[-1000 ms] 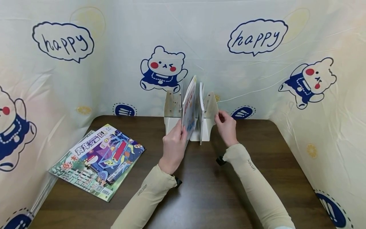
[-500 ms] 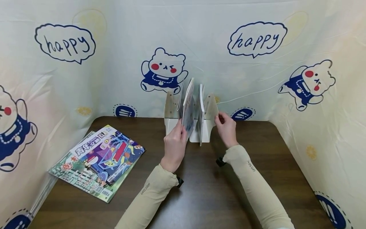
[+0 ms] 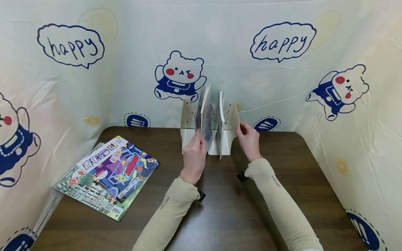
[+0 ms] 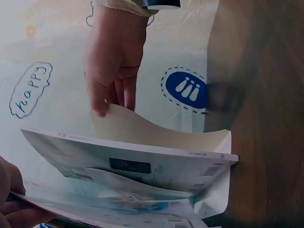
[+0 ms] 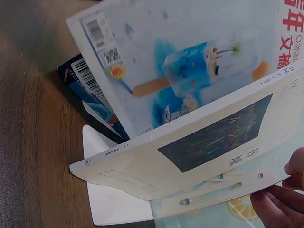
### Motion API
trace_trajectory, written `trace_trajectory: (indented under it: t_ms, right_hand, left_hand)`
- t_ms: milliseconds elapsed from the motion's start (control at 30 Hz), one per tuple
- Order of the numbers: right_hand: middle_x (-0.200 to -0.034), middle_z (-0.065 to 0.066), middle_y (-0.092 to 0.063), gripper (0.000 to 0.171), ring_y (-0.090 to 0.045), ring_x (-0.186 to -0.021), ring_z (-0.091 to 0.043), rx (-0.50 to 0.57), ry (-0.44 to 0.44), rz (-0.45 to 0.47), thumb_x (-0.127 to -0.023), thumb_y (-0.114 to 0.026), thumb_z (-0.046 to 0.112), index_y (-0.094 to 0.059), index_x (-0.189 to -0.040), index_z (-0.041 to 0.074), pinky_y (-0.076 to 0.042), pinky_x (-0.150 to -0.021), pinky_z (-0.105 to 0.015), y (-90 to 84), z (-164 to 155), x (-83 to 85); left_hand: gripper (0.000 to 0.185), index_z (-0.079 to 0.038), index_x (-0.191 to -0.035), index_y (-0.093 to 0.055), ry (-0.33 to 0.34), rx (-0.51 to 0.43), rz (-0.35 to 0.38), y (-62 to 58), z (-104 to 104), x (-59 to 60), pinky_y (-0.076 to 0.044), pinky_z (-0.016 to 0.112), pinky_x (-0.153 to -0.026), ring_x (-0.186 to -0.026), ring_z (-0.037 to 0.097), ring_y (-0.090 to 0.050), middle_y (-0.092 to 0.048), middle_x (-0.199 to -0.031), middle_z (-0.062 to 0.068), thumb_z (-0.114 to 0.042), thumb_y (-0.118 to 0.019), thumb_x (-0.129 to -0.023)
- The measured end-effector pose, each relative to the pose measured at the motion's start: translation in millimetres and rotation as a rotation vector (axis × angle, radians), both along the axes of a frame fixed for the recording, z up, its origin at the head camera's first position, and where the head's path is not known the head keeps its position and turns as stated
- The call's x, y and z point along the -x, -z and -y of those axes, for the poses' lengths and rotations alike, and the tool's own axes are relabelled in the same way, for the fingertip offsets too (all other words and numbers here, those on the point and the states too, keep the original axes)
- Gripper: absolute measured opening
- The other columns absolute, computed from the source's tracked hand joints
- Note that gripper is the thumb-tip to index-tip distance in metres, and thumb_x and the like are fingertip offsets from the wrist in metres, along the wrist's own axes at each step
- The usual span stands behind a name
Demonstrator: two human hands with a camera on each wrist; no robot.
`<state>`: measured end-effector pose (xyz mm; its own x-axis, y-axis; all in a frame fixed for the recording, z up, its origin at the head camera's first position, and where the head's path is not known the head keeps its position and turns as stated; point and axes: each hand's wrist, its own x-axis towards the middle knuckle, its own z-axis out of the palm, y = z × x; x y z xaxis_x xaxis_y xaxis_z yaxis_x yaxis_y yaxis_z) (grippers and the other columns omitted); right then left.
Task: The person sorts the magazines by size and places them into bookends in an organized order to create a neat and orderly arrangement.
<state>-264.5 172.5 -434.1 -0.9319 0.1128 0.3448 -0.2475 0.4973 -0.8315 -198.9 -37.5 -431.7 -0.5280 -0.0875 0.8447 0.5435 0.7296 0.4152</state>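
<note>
In the head view my left hand holds the near edge of a magazine, which stands upright in a white bookend rack. The right wrist view shows an ice pop on that magazine's cover. My right hand pinches the edge of the rack's right end plate, also seen in the left wrist view with the right hand at its top. Between them stands a white-spined magazine. A darker magazine is partly hidden behind the ice pop cover.
Two overlapping magazines lie flat on the left of the brown table. A printed curtain surrounds the table's back and sides.
My left hand has moved slightly right and forward, and the magazine it holds sits farther back in the rack, its cover now seen more edge-on. My right hand keeps its place.
</note>
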Motion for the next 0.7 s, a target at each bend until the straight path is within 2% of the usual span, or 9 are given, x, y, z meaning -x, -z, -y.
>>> trace_trajectory:
  t_ms: [267, 500, 700]
  right_hand:
    - [-0.120, -0.019, -0.072, 0.031, -0.069, -0.099, -0.033, 0.002, 0.002, -0.007, -0.104, -0.064, 0.016, -0.069, -0.131, 0.002, -0.062, -0.088, -0.049, -0.3, 0, 1.2]
    - [-0.118, -0.019, -0.072, 0.030, -0.070, -0.097, -0.032, -0.001, 0.012, -0.030, -0.103, -0.065, 0.014, -0.069, -0.129, 0.001, -0.062, -0.087, -0.049, 1.8, 0, 3.5]
    - [-0.111, -0.019, -0.075, 0.028, -0.071, -0.092, -0.030, -0.036, 0.037, -0.074, -0.102, -0.065, 0.014, -0.072, -0.124, -0.002, -0.059, -0.077, -0.037, 1.6, 1, 5.0]
  left_hand:
    - [0.029, 0.014, -0.125, -0.065, -0.025, -0.030, 0.030, 11.0, -8, 13.3, -0.063, 0.043, -0.074, -0.092, 0.034, -0.076, -0.075, -0.107, 0.025, 0.005, -0.064, -0.098]
    - [0.031, 0.012, -0.129, -0.065, -0.036, -0.036, 0.038, 22.6, -12, 21.2, -0.063, 0.043, -0.071, -0.090, 0.035, -0.076, -0.075, -0.107, 0.025, 0.004, -0.063, -0.099]
    - [0.031, 0.012, -0.130, -0.064, -0.037, -0.034, 0.048, 28.9, -14, 25.6, -0.063, 0.042, -0.067, -0.082, 0.034, -0.076, -0.076, -0.101, 0.024, 0.003, -0.063, -0.100]
